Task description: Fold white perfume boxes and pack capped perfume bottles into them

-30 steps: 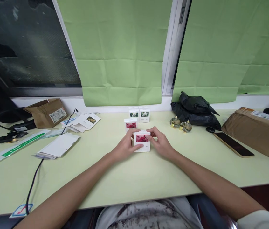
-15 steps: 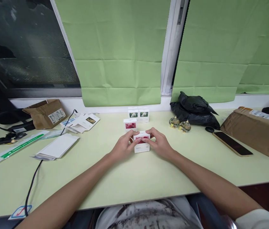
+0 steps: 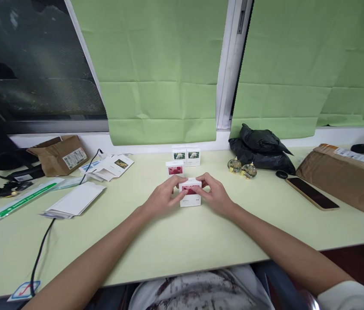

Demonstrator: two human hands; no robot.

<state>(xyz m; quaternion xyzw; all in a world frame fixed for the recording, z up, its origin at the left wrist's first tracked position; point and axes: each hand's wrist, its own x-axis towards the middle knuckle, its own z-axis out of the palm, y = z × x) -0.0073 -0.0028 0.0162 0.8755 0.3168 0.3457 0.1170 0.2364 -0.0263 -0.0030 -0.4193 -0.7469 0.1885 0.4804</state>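
A small white box point(image 3: 190, 200) with a pink flower picture stands upright on the table, gripped from both sides. My left hand point(image 3: 164, 196) is closed on its left side, the thumb lying across the front. From the right, my right hand point(image 3: 216, 196) holds the same box, thumb on the front and fingers at the top edge. Just behind stands a matching white box with a pink picture point(image 3: 174, 168). Farther back, two white boxes with white-flower pictures point(image 3: 186, 155) stand side by side.
Two round glass bottles with gold tops point(image 3: 241, 168) stand right of the boxes, before a black plastic bag point(image 3: 261, 150). A phone point(image 3: 311, 193) and a brown paper parcel point(image 3: 346, 176) lie at right. At left are flat white cartons point(image 3: 75, 198), an open cardboard box point(image 3: 59, 157) and a black cable point(image 3: 43, 247).
The view has shifted slightly, moving everything a little to the left. Both hands stay on the same box, with almost no change in grip.
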